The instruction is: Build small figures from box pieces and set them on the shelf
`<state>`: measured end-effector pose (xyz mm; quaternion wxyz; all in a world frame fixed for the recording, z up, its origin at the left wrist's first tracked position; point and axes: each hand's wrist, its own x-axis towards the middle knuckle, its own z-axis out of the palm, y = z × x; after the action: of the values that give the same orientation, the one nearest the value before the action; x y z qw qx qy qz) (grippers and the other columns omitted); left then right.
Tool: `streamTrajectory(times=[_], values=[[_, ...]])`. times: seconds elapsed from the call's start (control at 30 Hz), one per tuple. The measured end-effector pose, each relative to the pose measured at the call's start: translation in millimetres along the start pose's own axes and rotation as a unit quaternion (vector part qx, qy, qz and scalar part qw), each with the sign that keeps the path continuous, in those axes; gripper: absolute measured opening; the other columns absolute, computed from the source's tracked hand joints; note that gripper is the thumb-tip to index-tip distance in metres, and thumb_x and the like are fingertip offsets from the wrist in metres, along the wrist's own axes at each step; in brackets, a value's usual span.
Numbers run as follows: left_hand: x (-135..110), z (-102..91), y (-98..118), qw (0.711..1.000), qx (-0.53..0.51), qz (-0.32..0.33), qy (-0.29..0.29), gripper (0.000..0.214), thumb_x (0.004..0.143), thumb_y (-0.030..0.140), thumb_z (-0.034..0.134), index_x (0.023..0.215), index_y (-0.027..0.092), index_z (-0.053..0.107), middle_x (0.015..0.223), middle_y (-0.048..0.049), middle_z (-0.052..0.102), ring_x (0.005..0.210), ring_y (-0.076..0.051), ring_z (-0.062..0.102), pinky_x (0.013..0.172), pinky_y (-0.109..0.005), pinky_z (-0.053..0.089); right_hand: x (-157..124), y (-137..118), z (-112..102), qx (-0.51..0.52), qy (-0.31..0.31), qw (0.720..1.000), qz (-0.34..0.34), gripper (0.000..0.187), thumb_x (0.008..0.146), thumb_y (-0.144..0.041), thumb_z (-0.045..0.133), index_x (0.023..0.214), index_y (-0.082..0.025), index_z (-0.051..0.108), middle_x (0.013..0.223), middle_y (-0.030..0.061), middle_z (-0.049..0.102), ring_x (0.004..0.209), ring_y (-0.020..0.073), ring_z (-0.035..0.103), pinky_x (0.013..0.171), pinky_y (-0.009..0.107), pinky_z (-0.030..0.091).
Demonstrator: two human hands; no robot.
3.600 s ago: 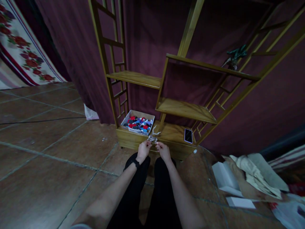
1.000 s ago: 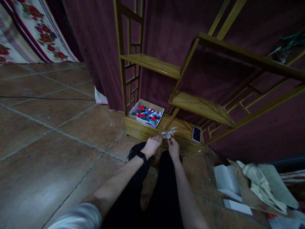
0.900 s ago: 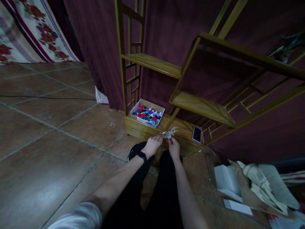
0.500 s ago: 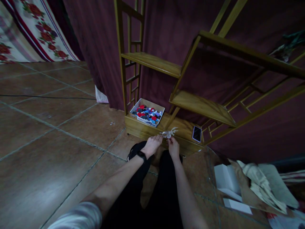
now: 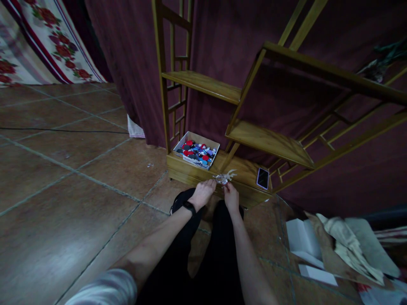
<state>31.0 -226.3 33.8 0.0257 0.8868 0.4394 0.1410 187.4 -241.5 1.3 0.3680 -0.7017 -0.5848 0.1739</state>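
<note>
One clear piece (image 5: 221,179) with a pale branching end (image 5: 232,174) is held up between the left hand (image 5: 203,192) and the right hand (image 5: 231,195), to the right of the box (image 5: 203,139) and nearer the person. The right fingers pinch it from below, close to the branching end. The left fingers curl against its opposite end, the end toward the box; their tips are hidden, so I cannot tell whether they grip or only steady it.

As far as shows, the piece is in hand with its branching end in place, though whether that end is fully joined is too small to tell. It has not been set down. The box is well filled with coloured pieces (image 5: 205,158), so I judge that plenty is left if those belong to the work. Right of the box, on the same wooden cabinet (image 5: 246,167), lies a phone (image 5: 263,178).
</note>
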Motion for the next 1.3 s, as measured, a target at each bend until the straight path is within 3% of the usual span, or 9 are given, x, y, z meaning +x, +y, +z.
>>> streamTrajectory(times=[0.13, 0.43, 0.67, 0.87, 1.0, 1.17, 1.3], values=[[1, 1.3, -1, 1.000, -0.009, -0.026, 0.004, 0.022, 0.086, 0.008, 0.037, 0.103, 0.015, 0.050, 0.094, -0.0085, 0.057, 0.087, -0.018, 0.057, 0.072, -0.028, 0.044, -1, -2, -1, -0.027, -0.006, 1.000, -0.013, 0.023, 0.081, -0.026, 0.042, 0.092, -0.024, 0.063, 0.083, 0.0034, 0.069, 0.073, 0.0183, 0.063, 0.068, 0.025, 0.043], [6, 7.0, -7, 0.984, -0.075, -0.160, 0.017, 0.021, 0.092, 0.026, 0.033, 0.101, 0.019, 0.051, 0.097, -0.0071, 0.061, 0.084, -0.017, 0.061, 0.067, -0.025, 0.042, -9, -14, 0, -0.033, -0.032, 0.998, -0.043, 0.022, 0.084, -0.025, 0.044, 0.098, -0.029, 0.061, 0.094, -0.0005, 0.069, 0.083, 0.0180, 0.064, 0.070, 0.024, 0.043], [8, 4.8, -10, 0.979, -0.116, -0.164, 0.024, 0.022, 0.091, 0.028, 0.036, 0.100, 0.019, 0.054, 0.100, -0.0081, 0.063, 0.086, -0.017, 0.062, 0.072, -0.025, 0.042, -12, -19, 0, -0.032, -0.023, 0.998, -0.056, 0.021, 0.085, -0.025, 0.044, 0.098, -0.030, 0.060, 0.096, -0.0027, 0.068, 0.086, 0.0174, 0.064, 0.070, 0.024, 0.044], [10, 12.7, -14, 0.979, -0.139, -0.134, 0.069, 0.022, 0.092, 0.027, 0.035, 0.097, 0.018, 0.054, 0.094, -0.0066, 0.064, 0.084, -0.016, 0.061, 0.072, -0.024, 0.042, -13, -21, 0, -0.035, -0.032, 0.997, -0.058, 0.022, 0.085, -0.024, 0.046, 0.101, -0.032, 0.059, 0.099, -0.0027, 0.069, 0.090, 0.0177, 0.064, 0.076, 0.025, 0.045], [11, 16.2, -13, 0.979, -0.131, -0.144, 0.063, 0.023, 0.092, 0.027, 0.033, 0.098, 0.018, 0.054, 0.091, -0.0071, 0.065, 0.081, -0.016, 0.062, 0.068, -0.024, 0.041, -20, -22, 0, -0.019, -0.030, 0.998, -0.059, 0.024, 0.085, -0.024, 0.047, 0.105, -0.031, 0.059, 0.100, -0.0004, 0.068, 0.092, 0.0181, 0.063, 0.081, 0.028, 0.045], [12, 13.5, -11, 0.977, -0.117, -0.174, 0.039, 0.025, 0.093, 0.027, 0.032, 0.098, 0.017, 0.054, 0.090, -0.0086, 0.065, 0.082, -0.017, 0.063, 0.066, -0.024, 0.040, -37, -22, -4, 0.062, 0.018, 0.996, -0.062, 0.026, 0.085, -0.028, 0.048, 0.108, -0.027, 0.058, 0.101, 0.0026, 0.066, 0.091, 0.0170, 0.062, 0.081, 0.029, 0.047], [12, 12.6, -11, 0.977, -0.102, -0.182, 0.041, 0.023, 0.093, 0.026, 0.033, 0.098, 0.017, 0.054, 0.092, -0.0090, 0.066, 0.082, -0.017, 0.063, 0.067, -0.025, 0.040, -42, -42, -35, 0.157, 0.098, 0.982, -0.034, 0.025, 0.086, -0.033, 0.043, 0.097, -0.021, 0.063, 0.095, 0.0059, 0.065, 0.085, 0.0169, 0.062, 0.074, 0.028, 0.050]])
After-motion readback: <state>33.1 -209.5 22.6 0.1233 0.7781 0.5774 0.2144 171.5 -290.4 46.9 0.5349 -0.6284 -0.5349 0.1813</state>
